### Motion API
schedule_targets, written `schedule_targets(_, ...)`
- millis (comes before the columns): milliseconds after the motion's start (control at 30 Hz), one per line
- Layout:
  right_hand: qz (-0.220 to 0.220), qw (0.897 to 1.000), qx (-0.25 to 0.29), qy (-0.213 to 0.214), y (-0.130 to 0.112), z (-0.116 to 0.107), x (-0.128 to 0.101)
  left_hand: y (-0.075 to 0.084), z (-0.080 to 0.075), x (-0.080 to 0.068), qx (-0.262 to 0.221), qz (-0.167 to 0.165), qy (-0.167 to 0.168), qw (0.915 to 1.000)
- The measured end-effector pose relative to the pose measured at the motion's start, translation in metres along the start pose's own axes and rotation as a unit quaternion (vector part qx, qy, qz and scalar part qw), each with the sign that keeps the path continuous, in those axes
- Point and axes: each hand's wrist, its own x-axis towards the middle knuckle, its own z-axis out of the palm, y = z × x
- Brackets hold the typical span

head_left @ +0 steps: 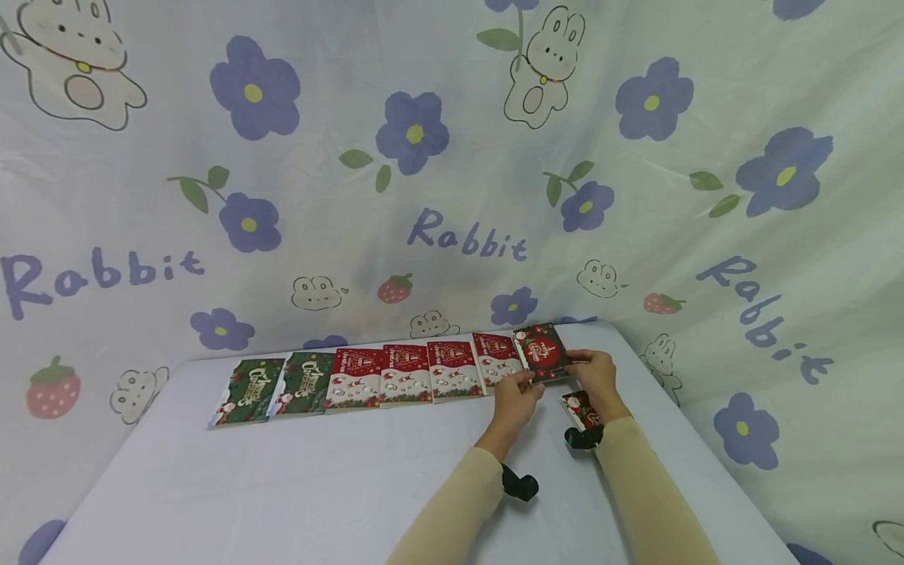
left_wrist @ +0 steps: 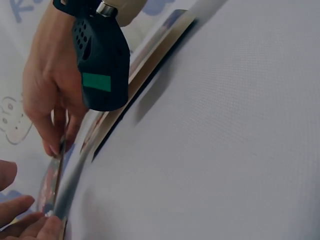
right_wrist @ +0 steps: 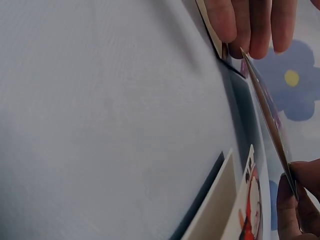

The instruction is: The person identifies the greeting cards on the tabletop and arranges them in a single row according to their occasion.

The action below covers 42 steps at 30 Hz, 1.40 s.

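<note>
My right hand (head_left: 595,378) pinches a dark Christmas card (head_left: 542,351) with a red round emblem by its right edge. In the right wrist view this card (right_wrist: 270,117) appears edge-on, tilted between the two hands. My left hand (head_left: 514,404) is at the card's lower left corner, its fingers (right_wrist: 260,30) fairly straight and fingertips right at the edge. Just left of it lies a red-and-white card (head_left: 497,361), the last of several in the row. Another dark card (head_left: 579,408) lies below my right hand, partly hidden by the wrist.
Leftward the row continues with red-and-white cards (head_left: 455,367) and two green cards (head_left: 247,390) along the back of the white table (head_left: 282,494). A patterned curtain (head_left: 339,235) rises directly behind. Black wrist cameras (head_left: 520,484) sit on both wrists.
</note>
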Motion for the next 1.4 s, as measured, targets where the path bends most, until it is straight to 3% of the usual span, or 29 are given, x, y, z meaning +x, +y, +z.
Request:
schedule_targets(300, 0.003, 1.0, -0.014, -0.009, 0.011, 0.003, 0.005, -0.006, 0.0, -0.002, -0.018, -0.016, 0.011, 0.9997)
schedule_targets(700, 0.007, 1.0, -0.03, -0.009, 0.017, 0.004, 0.013, -0.008, 0.001, 0.001, -0.039, -0.008, 0.02, 0.999)
schedule_targets(1033, -0.006, 0.997, -0.079, -0.002, 0.013, 0.007, 0.013, -0.009, 0.001, 0.003, -0.04, -0.013, 0.019, 0.999)
schedule_targets(1400, -0.007, 0.995, -0.095, -0.004, 0.009, 0.005, 0.011, -0.011, 0.0, 0.001, -0.047, -0.003, 0.013, 0.9988)
